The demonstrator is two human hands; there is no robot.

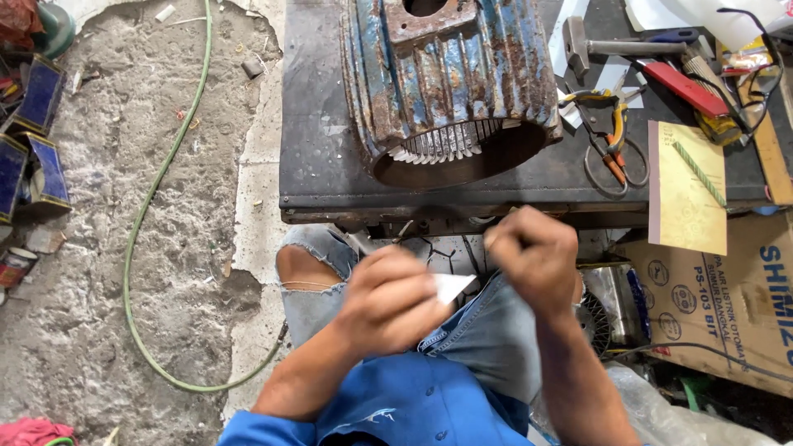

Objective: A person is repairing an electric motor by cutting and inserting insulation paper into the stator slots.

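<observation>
Fingers of the left hand (392, 299) pinch a small white paper slip (453, 287), its corner poking out toward the right hand (533, 256), whose fingers are curled shut, on what I cannot tell. Just beyond the fingers, the rusty motor shell (450, 78) on the bench (318, 165) shows white slips in part of its slots; the far slots are hidden

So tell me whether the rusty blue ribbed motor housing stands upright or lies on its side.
On its side: the rusty blue ribbed motor housing rests on the dark metal table, open end facing the person.
</observation>
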